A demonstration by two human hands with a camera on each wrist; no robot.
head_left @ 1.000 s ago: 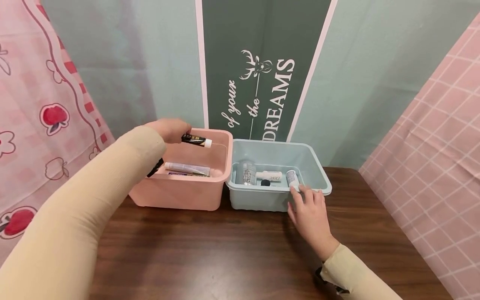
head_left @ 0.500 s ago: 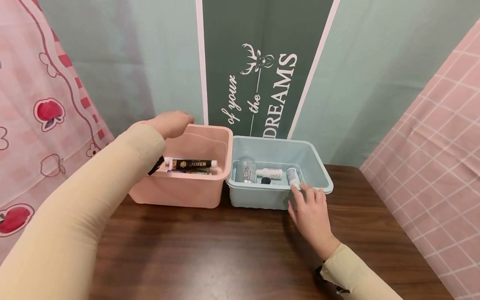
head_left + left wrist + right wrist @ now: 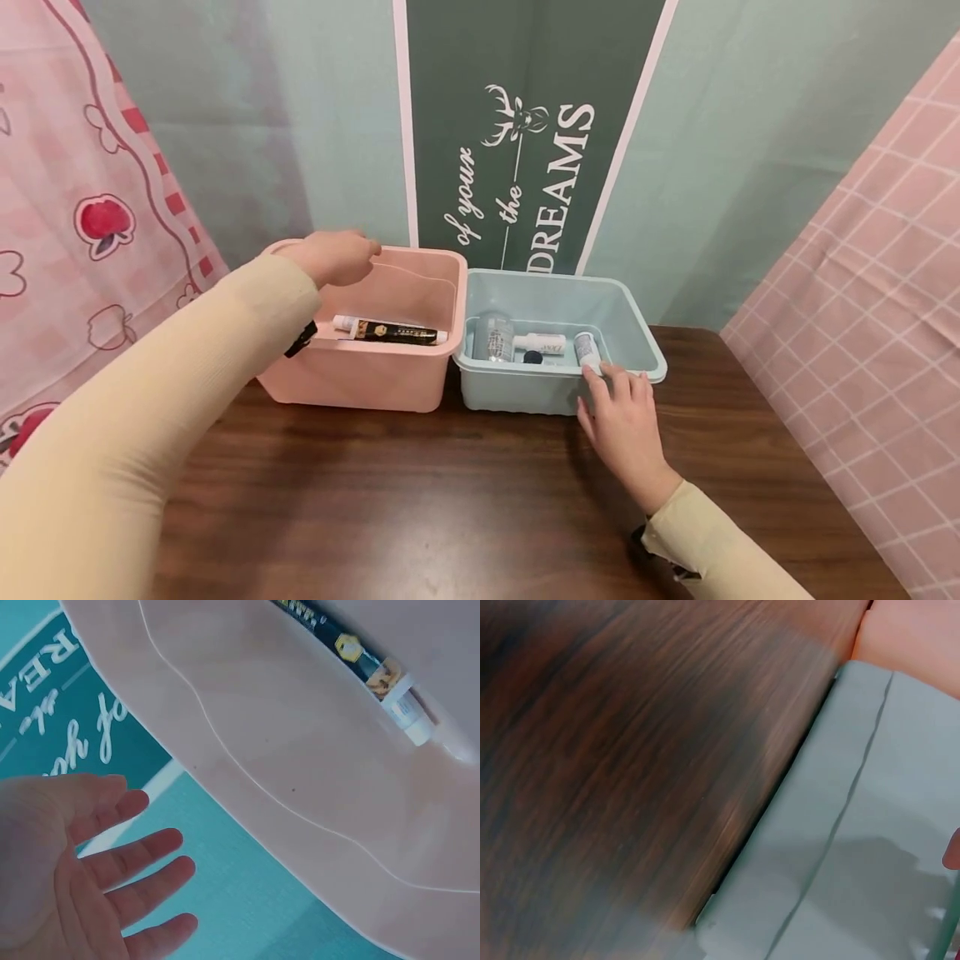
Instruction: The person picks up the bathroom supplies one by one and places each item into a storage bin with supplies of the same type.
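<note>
My left hand (image 3: 337,257) hangs above the pink bin (image 3: 360,379) with nothing in it. In the left wrist view its fingers are spread and relaxed. Inside that bin lies a black toothpaste tube (image 3: 397,333) with a white cap, and part of a white tube (image 3: 345,322) shows beside it. On the front rim of the blue bin (image 3: 517,396) rest the fingers of my right hand (image 3: 624,429). Only one fingertip (image 3: 952,851) shows in the right wrist view. Just past that hand, a white bottle (image 3: 587,350) lies in the blue bin.
In the blue bin are also a clear bottle (image 3: 496,337), a white Dove bottle (image 3: 542,343) and a dark cap (image 3: 532,357). Both bins stand side by side on a brown wooden table (image 3: 450,500), with hanging cloths (image 3: 337,125) behind and at the sides.
My left hand has let go of the black toothpaste tube, which dropped into the pink bin and slid slightly right, mostly covering the white tube. The right hand has stayed on the rim.
</note>
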